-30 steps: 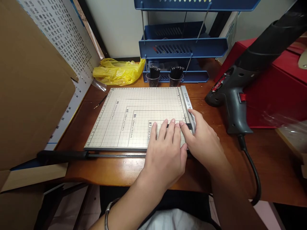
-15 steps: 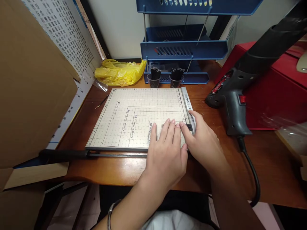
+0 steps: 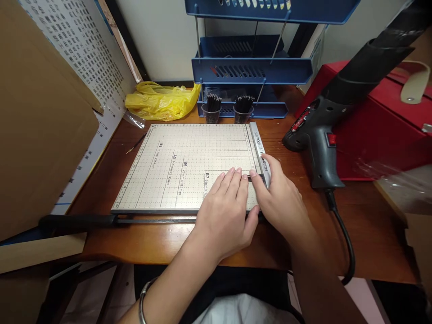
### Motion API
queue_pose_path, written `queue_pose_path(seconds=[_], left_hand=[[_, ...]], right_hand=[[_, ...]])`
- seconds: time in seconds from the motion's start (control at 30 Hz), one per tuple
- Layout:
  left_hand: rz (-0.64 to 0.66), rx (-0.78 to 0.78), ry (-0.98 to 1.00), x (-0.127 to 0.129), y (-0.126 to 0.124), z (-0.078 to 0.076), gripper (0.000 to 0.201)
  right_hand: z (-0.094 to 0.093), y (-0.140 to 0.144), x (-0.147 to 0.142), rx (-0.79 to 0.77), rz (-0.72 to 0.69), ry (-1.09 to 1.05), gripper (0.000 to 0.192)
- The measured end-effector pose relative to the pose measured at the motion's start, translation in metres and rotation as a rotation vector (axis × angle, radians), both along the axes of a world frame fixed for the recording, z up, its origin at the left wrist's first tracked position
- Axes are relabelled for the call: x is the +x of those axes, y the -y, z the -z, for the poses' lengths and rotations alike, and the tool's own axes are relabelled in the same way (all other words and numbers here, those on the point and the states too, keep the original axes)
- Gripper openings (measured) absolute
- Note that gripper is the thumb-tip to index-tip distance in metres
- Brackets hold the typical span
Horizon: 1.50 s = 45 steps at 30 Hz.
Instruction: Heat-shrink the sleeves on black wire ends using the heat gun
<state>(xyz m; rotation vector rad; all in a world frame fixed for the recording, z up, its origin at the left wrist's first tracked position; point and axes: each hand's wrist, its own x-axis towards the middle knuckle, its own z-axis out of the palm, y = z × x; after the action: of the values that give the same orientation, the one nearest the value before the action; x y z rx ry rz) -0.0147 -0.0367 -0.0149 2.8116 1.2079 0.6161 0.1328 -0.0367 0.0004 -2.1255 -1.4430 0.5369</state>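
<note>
My left hand (image 3: 224,209) lies flat on the paper cutter (image 3: 148,173), near its front right corner, fingers stretched out and side by side. Its fingertips cover part of a small bundle of thin black wires (image 3: 255,178); only a short stretch shows between my hands. My right hand (image 3: 281,198) is at the cutter's silver side rail, its forefinger on the rail and its thumb on the wires, with a gap between the two. The other right fingers are mostly hidden. The cutter's black-handled blade arm (image 3: 81,220) lies down along the front edge.
Two clear cups (image 3: 211,117) of upright black wires stand behind the cutter, before a blue tiered tray (image 3: 251,71). A yellow plastic bag (image 3: 162,101) lies back left, cardboard (image 3: 37,117) stands left. A heat gun (image 3: 324,144) and red box (image 3: 378,121) are right.
The little finger of my left hand has drawn in against the others. My right hand stays at the rail. The whole view has shifted slightly, so things appear farther left.
</note>
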Motion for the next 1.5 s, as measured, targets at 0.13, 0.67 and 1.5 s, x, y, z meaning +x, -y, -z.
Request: queue_pose_path(seconds=[0.13,0.67,1.5], left_hand=[[-0.014,0.037,0.016,0.001,0.0,0.002,0.059],[-0.015,0.03,0.03,0.001,0.001,0.003,0.057],[-0.038,0.015,0.021,0.002,0.003,0.004,0.054]], right_hand=[[0.002,0.003,0.006,0.085,-0.015,-0.158,0.057],[0.008,0.004,0.009,0.122,-0.114,-0.138,0.062],[0.001,-0.004,-0.004,-0.019,0.045,0.155,0.066]])
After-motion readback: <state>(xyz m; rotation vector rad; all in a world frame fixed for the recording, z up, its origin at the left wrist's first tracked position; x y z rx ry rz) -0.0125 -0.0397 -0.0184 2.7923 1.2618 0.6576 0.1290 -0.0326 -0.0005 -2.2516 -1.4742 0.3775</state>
